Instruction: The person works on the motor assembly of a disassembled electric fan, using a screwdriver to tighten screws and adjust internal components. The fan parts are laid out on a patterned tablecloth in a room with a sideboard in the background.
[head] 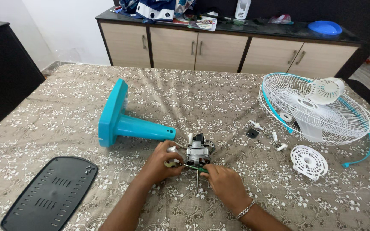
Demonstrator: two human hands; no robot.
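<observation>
A grey metal fan motor (198, 150) with a thin shaft (197, 184) lies on the patterned bedsheet, attached to the end of a teal fan stand (127, 124) lying on its side. My left hand (161, 164) grips the motor's left side by a small white part. My right hand (223, 184) holds a green-handled screwdriver (195, 168) against the motor's lower edge. A metal bracelet sits on my right wrist.
White fan grilles with blades and a teal rim (317, 107) lie at the right. A round white cap (308, 161), small white and black parts (262, 130) lie between. A black vented cover (50, 194) sits lower left. A cabinet (219, 47) stands behind.
</observation>
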